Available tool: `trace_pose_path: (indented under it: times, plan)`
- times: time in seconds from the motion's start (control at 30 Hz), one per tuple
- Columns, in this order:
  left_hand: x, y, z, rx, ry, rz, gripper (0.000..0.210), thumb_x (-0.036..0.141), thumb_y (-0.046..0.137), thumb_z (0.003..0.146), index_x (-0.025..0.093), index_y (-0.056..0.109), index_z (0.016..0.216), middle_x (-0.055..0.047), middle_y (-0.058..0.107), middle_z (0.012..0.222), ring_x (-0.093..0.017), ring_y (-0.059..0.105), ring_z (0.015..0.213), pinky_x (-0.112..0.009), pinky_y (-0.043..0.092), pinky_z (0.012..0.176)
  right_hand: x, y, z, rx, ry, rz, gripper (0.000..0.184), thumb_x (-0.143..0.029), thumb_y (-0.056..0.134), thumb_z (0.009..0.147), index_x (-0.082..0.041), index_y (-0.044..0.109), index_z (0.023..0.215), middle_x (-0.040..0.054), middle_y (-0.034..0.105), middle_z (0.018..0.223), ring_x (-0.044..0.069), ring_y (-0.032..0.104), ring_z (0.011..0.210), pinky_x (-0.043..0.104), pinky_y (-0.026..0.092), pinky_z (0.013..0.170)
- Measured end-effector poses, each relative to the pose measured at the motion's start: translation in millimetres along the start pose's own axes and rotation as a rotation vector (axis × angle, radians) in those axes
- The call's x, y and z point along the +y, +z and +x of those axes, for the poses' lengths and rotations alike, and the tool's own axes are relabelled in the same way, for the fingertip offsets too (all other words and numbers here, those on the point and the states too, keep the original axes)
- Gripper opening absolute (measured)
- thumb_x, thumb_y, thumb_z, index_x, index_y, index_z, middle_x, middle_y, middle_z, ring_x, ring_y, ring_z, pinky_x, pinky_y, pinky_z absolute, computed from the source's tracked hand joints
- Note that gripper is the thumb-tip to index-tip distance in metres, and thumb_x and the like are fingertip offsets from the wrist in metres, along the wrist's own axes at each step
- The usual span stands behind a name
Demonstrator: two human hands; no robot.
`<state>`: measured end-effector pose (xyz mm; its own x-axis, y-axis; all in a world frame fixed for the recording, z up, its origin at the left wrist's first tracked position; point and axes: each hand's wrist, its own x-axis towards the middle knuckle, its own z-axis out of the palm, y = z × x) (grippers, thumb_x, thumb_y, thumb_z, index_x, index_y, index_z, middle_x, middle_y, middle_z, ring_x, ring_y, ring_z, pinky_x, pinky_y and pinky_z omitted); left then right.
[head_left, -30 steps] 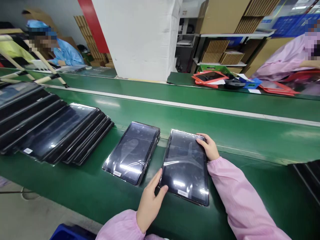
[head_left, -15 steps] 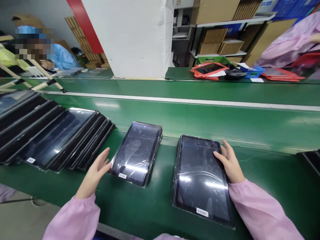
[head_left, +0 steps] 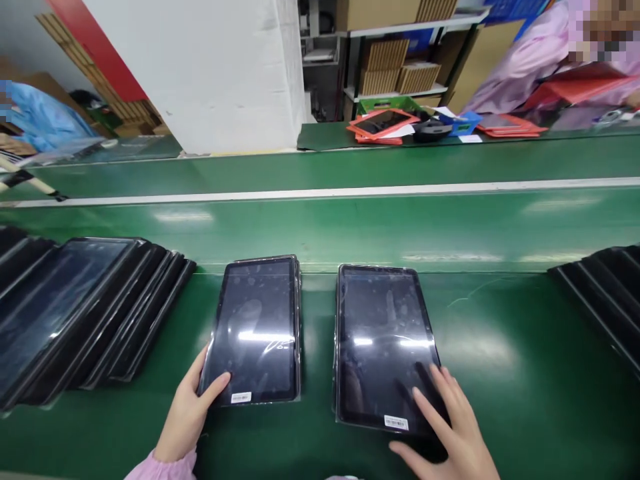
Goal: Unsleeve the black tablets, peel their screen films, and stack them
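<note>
Left hand point(head_left: 187, 413) pinching left tablet stack point(head_left: 257, 330) corner; right hand point(head_left: 450, 433) spread flat, apparently pressing right tablet point(head_left: 385, 340). Keeping stack edges aligned advisable.

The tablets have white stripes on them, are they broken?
No. Head view: the stripes are ceiling lights glaring off the shiny wrap on the left tablet and right tablet; the belt shines too. The far white line bends from lens distortion.

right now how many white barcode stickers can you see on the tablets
2: one on the left tablet stack by the left hand, one on the right tablet beside the right hand. Others may be hidden.
</note>
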<state>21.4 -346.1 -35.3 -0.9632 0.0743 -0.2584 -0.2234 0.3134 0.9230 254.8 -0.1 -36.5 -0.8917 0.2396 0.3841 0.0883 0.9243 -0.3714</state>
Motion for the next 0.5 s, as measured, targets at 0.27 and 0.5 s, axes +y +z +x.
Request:
trace_pose_path:
  times: [0.27,0.5]
  plan:
    - [-1,17.0,-24,-0.076,-0.079,-0.085,0.078,0.048,0.078,0.074,0.025,0.047,0.142,-0.006,0.05,0.149,-0.03,0.04,0.141,-0.044,0.033,0.119,21,-1,15,-0.115,0.09,0.037,0.069,-0.034,0.064,0.088,-0.05,0.035,0.149,-0.0016,0.013,0.166,0.045,0.061,0.119,0.045,0.066,0.071]
    - [3,34.7,-41,-0.071,-0.083,-0.028,0.081,0.052,0.077,0.073,0.022,0.048,0.143,-0.008,0.051,0.148,-0.033,0.042,0.14,-0.044,0.04,0.116,36,-22,38,-0.221,-0.012,0.041,0.067,-0.043,0.067,0.085,-0.041,0.043,0.147,0.0025,0.019,0.164,0.042,0.058,0.123,0.051,0.065,0.079]
